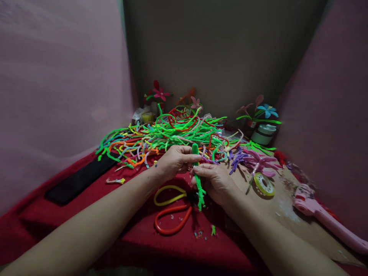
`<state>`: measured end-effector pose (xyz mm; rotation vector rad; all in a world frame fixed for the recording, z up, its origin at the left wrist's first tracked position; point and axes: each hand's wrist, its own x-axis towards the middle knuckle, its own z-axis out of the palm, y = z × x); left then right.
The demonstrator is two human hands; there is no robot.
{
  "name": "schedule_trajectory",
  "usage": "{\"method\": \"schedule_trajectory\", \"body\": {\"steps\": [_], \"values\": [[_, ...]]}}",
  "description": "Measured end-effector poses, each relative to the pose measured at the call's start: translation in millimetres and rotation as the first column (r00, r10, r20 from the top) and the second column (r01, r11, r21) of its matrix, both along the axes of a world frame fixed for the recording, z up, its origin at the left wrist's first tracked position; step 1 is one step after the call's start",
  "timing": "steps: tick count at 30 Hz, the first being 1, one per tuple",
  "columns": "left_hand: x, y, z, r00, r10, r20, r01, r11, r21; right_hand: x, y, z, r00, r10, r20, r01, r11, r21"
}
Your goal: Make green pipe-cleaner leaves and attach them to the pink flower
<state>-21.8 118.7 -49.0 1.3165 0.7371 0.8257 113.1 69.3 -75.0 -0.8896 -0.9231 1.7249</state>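
Observation:
Both hands meet over the middle of the red cloth around a bundle of bright green pipe cleaners (198, 180), held nearly upright. My left hand (179, 158) pinches its upper part between thumb and fingers. Lower down, my right hand (211, 178) grips the same bundle, whose frayed, twisted ends hang below the fingers. Under the hands lie scissors with one yellow and one red handle loop (172, 220); their blades are hidden. A small green scrap (213, 230) rests on the cloth nearby.
Behind the hands spreads a heap of coloured pipe cleaners (184, 132). At right are purple and pink bundles (258, 163), a yellow tape roll (264, 184) and a pink tool (307, 203). A black flat object (77, 180) lies left; pipe-cleaner flowers (267, 111) stand behind.

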Motion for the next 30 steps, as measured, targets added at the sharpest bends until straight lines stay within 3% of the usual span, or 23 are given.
{"method": "schedule_trajectory", "body": {"steps": [4, 11, 15, 21, 26, 30], "values": [[2.4, -1.1, 1.7, 0.993, 0.112, 0.029, -0.113, 0.994, 0.009, 0.0, -2.2, 1.3, 0.992, -0.034, 0.118, 0.03, 0.999, 0.033], [4.5, -5.8, 1.4, 0.997, 0.067, -0.029, -0.067, 0.998, 0.018, -0.1, -1.6, 1.0, 0.985, -0.112, 0.134, 0.097, 0.988, 0.116], [3.8, -5.2, 2.9, 0.99, 0.136, -0.044, -0.133, 0.99, 0.055, -0.2, -2.4, 0.5, 0.97, -0.124, 0.21, 0.109, 0.991, 0.078], [5.0, -6.1, 3.9, 0.99, 0.131, -0.045, -0.126, 0.987, 0.102, -3.3, -3.1, 2.9, 0.992, -0.094, 0.085, 0.091, 0.995, 0.034], [6.1, -7.9, 2.4, 0.988, 0.122, -0.096, -0.103, 0.977, 0.185, -2.0, -1.6, 4.2, 0.989, -0.11, 0.1, 0.107, 0.994, 0.038], [2.7, -6.6, 5.7, 0.991, 0.08, -0.11, -0.06, 0.983, 0.175, 0.9, 0.4, 3.4, 0.992, -0.085, 0.089, 0.086, 0.996, -0.001]]}}
